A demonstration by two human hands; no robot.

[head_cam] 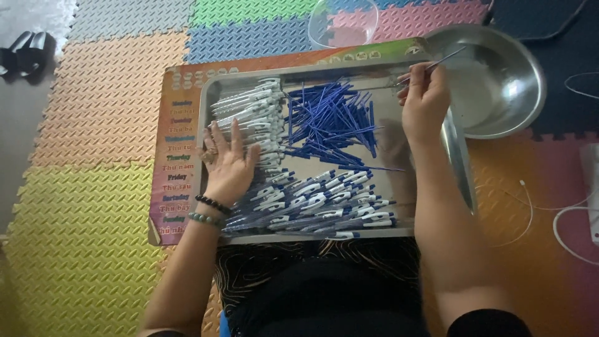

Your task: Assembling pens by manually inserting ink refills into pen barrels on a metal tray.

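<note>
A metal tray (460,163) lies in front of me on a low board. It holds a heap of blue pen refills (334,118), a stack of white pen barrels (249,103) at the left, and a row of blue-and-white pens (324,203) along the near side. My left hand (229,161) rests flat, fingers spread, on the white barrels. My right hand (424,100) is raised over the tray's far right corner, pinching a thin pen part (444,60) that points toward the steel bowl.
A steel bowl (499,75) sits just right of the tray's far corner. A clear plastic bowl (343,22) stands behind the tray. White cables (561,212) trail on the foam floor mats at right. Dark sandals (22,53) lie at far left.
</note>
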